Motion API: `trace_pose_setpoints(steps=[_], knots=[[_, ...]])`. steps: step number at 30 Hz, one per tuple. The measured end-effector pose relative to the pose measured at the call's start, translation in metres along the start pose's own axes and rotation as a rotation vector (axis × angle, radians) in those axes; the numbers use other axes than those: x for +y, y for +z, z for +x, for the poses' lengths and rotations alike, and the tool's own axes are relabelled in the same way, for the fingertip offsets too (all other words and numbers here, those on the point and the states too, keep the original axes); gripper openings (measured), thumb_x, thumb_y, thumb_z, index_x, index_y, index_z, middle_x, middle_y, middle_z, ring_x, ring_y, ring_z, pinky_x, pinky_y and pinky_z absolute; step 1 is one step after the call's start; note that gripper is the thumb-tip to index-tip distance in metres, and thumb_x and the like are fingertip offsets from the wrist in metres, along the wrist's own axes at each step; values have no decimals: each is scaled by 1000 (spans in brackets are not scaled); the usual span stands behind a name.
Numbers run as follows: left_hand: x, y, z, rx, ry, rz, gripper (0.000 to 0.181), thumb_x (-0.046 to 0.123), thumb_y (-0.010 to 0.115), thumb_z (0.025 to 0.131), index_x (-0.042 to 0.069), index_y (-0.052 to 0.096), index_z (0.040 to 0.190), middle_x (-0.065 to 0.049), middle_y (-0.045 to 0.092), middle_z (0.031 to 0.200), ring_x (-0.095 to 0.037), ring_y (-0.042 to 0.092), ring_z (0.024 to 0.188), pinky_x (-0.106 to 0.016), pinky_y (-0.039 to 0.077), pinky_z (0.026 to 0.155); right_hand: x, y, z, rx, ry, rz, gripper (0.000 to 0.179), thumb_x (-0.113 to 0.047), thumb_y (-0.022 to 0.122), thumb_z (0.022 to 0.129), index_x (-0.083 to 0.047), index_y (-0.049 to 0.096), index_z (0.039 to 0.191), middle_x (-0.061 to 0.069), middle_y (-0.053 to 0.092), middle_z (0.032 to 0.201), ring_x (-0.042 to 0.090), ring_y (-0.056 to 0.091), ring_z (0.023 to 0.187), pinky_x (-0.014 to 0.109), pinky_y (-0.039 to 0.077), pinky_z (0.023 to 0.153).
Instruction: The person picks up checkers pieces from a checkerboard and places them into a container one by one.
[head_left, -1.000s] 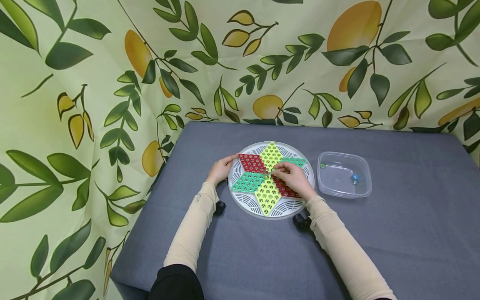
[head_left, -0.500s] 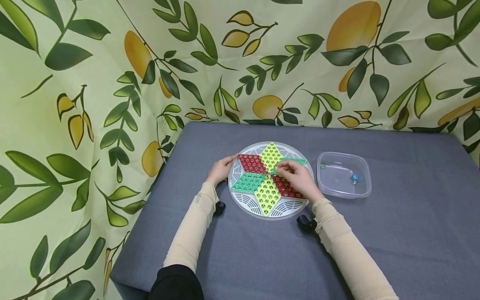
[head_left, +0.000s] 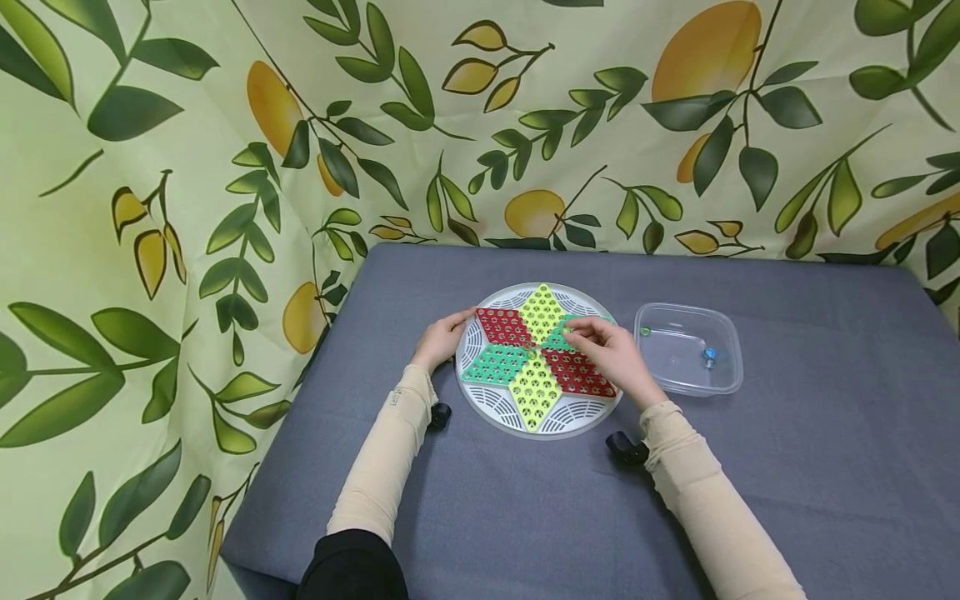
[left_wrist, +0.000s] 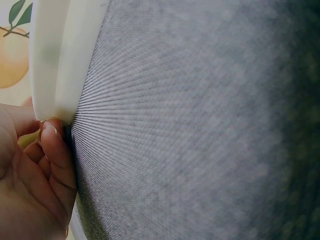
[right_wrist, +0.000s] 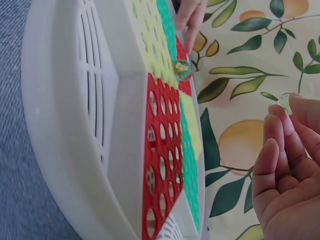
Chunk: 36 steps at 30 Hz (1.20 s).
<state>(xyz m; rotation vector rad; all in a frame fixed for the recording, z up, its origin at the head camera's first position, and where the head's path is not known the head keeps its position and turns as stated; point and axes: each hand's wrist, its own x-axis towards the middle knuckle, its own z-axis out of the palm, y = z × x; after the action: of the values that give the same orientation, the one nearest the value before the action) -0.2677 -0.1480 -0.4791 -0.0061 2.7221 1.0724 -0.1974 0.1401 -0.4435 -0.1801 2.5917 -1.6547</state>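
A round white Chinese checkers board (head_left: 495, 408) with a red, yellow and green star lies on the table. My left hand (head_left: 439, 342) holds its left rim; in the left wrist view the fingertips (left_wrist: 52, 137) meet the white edge. Over the right half of the board is my right hand (head_left: 606, 354), raised above the green and red points. Between its thumb and fingers it pinches a clear glass marble (right_wrist: 284, 102), seen in the right wrist view. Another clear marble (right_wrist: 182, 69) with a yellow-green centre sits near the middle of the star.
To the board's right stands a clear plastic container (head_left: 688, 390) holding a blue marble (head_left: 709, 354) and a small green one (head_left: 645, 332). The grey cloth-covered table (head_left: 510, 517) meets a leaf-patterned curtain (head_left: 420, 192) at the back and left.
My right hand has moved rightward from the star's centre, the marble pinched in it, uncovering more of the red and green points. The left hand and board have stayed put.
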Motion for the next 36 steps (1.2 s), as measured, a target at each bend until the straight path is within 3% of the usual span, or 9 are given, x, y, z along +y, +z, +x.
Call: trace_pose_setpoints(steps=[6, 16, 22, 31, 36], knots=[[-1, 0, 1, -3, -10, -5, 36, 35, 38, 100, 43, 46, 135, -2, 47, 143, -23, 50, 124, -42, 39, 102, 2, -7, -2, 25, -16, 12, 33, -25, 60, 92, -6, 62, 119, 11, 64, 101, 7, 57, 79, 17, 45, 67], [-2, 1, 2, -9, -9, -9, 37, 35, 38, 100, 42, 45, 135, -2, 46, 143, -23, 48, 126, -42, 39, 102, 6, -21, -8, 78, -42, 3, 33, -28, 61, 91, -9, 63, 117, 1, 63, 93, 6, 58, 78, 16, 44, 69], [-1, 0, 2, -10, -6, -3, 37, 34, 38, 100, 41, 45, 136, -2, 46, 143, -23, 46, 129, -43, 38, 104, 12, -28, -10, 90, -13, 8, 35, -31, 60, 91, -7, 62, 118, -9, 61, 89, 6, 57, 81, 15, 44, 70], [0, -1, 1, -8, 1, 13, 37, 35, 38, 100, 41, 45, 136, -2, 46, 143, -23, 47, 128, -43, 38, 104, 22, -38, -12, 145, 4, 54, 34, -21, 61, 91, 0, 61, 117, -17, 56, 84, -4, 52, 76, 11, 42, 68], [1, -1, 1, -8, -3, 7, 37, 35, 38, 100, 40, 46, 136, -2, 46, 143, -23, 43, 132, -44, 35, 107, 40, -45, -9, 189, -36, 65, 35, -28, 62, 90, -2, 62, 114, -18, 60, 82, -4, 54, 76, 11, 42, 68]])
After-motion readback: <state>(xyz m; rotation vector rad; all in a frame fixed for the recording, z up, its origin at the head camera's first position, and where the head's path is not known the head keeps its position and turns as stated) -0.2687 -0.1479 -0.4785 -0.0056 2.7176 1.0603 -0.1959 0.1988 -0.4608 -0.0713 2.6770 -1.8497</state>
